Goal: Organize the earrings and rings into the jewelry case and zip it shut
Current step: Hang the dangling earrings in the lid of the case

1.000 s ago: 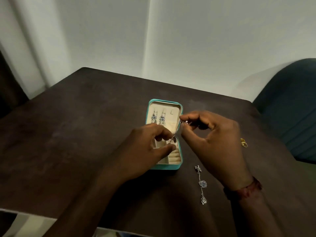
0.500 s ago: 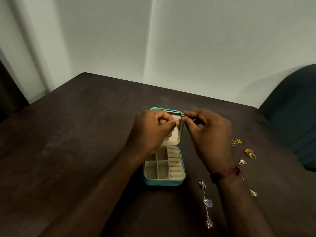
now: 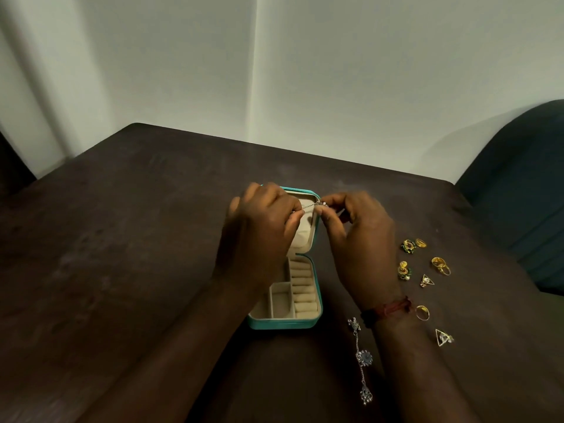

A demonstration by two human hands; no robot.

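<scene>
Over lid, 12 o'clock of case: both hands pinch silver earring (image 3: 314, 205) taut to hook it on lid panel
left hand (image 3: 259, 233): pinching chain end
right hand (image 3: 357, 236): pinching top end
jewelry case (image 3: 285, 323): open, desk center
loose rings/earrings (image 3: 439, 264): 3 o'clock, waiting
second silver earring (image 3: 363, 360): 5 o'clock

left hand (image 3: 259, 233) hides case lid's (image 3: 305, 236) left half, forearms cropped

- Dim, greenish light; the wall (image 3: 335, 71) is the brightest area, fading to shadow at the left edge.
- The dark table (image 3: 122, 239) swallows detail (forearms nearly merge with it).
- Wide-angle bending shows at the edges.
- Small jewellery looks soft, slightly blurred.
</scene>
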